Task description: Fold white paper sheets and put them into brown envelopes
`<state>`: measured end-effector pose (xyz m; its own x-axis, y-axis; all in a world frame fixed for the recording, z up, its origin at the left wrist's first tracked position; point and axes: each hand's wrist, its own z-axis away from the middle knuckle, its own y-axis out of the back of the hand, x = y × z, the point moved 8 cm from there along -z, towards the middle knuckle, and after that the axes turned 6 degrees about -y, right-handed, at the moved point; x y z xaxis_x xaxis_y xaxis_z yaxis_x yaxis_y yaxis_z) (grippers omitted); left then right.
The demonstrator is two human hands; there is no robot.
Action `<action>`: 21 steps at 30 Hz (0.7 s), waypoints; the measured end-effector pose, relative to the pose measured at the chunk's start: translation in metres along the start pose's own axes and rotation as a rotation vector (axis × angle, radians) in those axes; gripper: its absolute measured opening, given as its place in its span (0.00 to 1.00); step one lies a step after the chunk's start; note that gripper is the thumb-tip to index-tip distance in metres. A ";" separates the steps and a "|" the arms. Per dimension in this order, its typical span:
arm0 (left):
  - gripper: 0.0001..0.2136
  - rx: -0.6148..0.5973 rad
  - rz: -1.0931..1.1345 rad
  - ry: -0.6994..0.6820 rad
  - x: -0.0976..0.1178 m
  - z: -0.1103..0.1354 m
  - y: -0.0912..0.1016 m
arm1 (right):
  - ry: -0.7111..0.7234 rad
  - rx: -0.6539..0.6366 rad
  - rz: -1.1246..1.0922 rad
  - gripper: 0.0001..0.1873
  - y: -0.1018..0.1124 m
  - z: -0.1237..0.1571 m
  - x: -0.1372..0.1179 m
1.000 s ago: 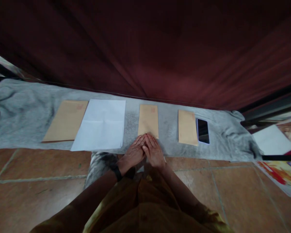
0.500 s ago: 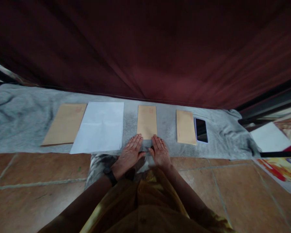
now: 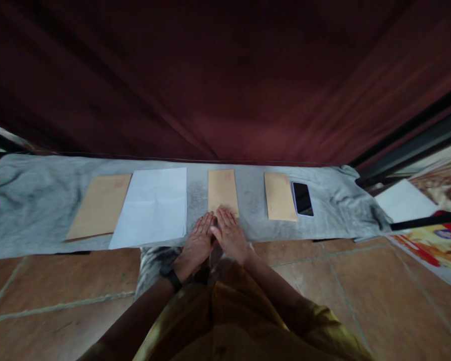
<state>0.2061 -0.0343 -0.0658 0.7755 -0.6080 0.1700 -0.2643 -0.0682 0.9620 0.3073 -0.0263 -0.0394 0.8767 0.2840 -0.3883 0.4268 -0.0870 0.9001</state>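
A small brown paper envelope (image 3: 223, 189) lies flat on the grey cloth (image 3: 250, 220), straight in front of me. At its near left corner rests my left hand (image 3: 200, 238), fingers stretched out and a dark watch on the wrist. My right hand (image 3: 230, 233) lies flat with its fingertips on the envelope's near edge, its thumb close to the left hand. Neither hand grasps anything. To the left is a stack of white paper sheets (image 3: 155, 205), partly beside a larger brown envelope (image 3: 101, 205). Another small brown envelope (image 3: 280, 196) lies to the right.
A phone (image 3: 302, 199) with a dark screen lies just right of the right-hand envelope. Behind the cloth hangs a dark red curtain (image 3: 225, 90). Tiled floor (image 3: 78, 281) shows below. At far right are dark bars and a colourful printed box (image 3: 436, 248).
My right hand has slid left, from the envelope's near right corner to the middle of its near edge, close to my left hand. The camera view has shifted slightly.
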 end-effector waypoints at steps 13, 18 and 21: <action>0.30 0.003 -0.044 -0.008 0.004 -0.002 0.002 | 0.035 0.022 0.062 0.36 -0.012 0.006 0.006; 0.31 -0.023 -0.075 -0.029 0.005 -0.002 0.005 | -0.001 0.054 0.070 0.37 -0.008 0.015 0.023; 0.30 -0.012 -0.087 -0.017 0.007 -0.003 0.011 | -0.022 0.059 0.084 0.37 -0.007 0.018 0.031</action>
<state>0.2103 -0.0368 -0.0535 0.7854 -0.6136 0.0823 -0.1892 -0.1114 0.9756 0.3354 -0.0346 -0.0613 0.9143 0.2526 -0.3166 0.3633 -0.1658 0.9168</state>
